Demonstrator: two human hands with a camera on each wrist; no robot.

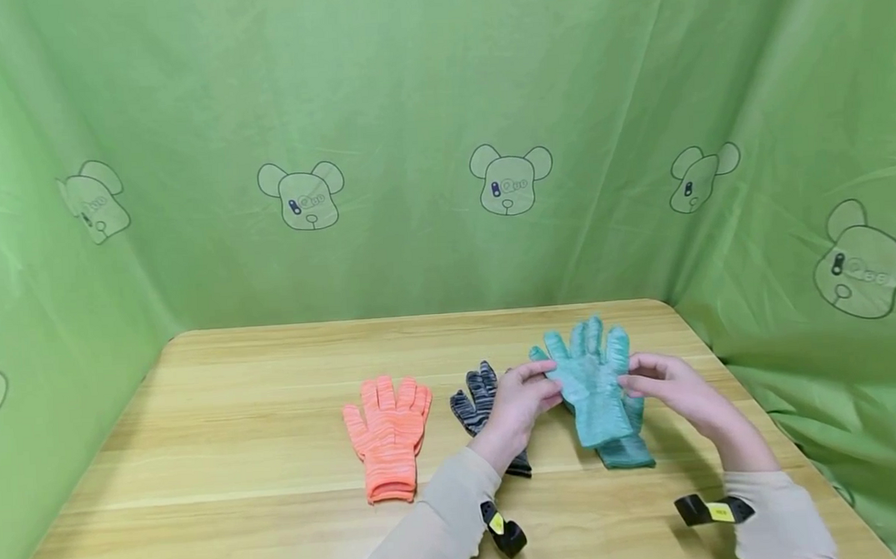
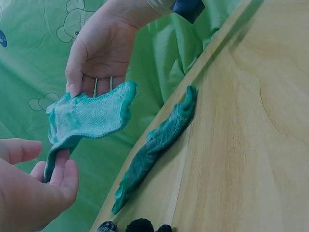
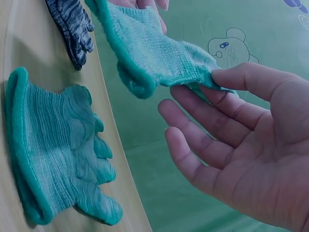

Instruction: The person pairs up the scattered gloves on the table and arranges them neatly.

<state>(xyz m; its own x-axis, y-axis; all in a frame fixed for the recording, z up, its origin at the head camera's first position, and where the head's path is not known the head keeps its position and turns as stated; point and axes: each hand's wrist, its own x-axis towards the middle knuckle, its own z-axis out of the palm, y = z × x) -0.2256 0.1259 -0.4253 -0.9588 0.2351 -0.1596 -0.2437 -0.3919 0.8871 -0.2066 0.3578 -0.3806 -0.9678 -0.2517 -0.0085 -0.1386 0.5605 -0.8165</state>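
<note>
A teal knitted glove [image 1: 594, 394] hangs raised between both hands, its fingers toward the far side and its cuff toward the person. My right hand [image 1: 670, 386] pinches one side edge between thumb and forefinger, the other fingers loosely bent, as the right wrist view shows. On the opposite edge, my left hand [image 1: 521, 401] holds the glove with its fingertips. Below, a second teal glove [image 3: 53, 145] lies flat on the table, partly covered by the raised one in the head view.
Left of the teal gloves lies a dark grey mottled glove [image 1: 479, 388], partly hidden behind the left forearm. Orange gloves [image 1: 390, 432], one over another, lie farther left on the wooden table [image 1: 236, 422]. Green cloth [image 1: 409, 81] surrounds the table's back and sides.
</note>
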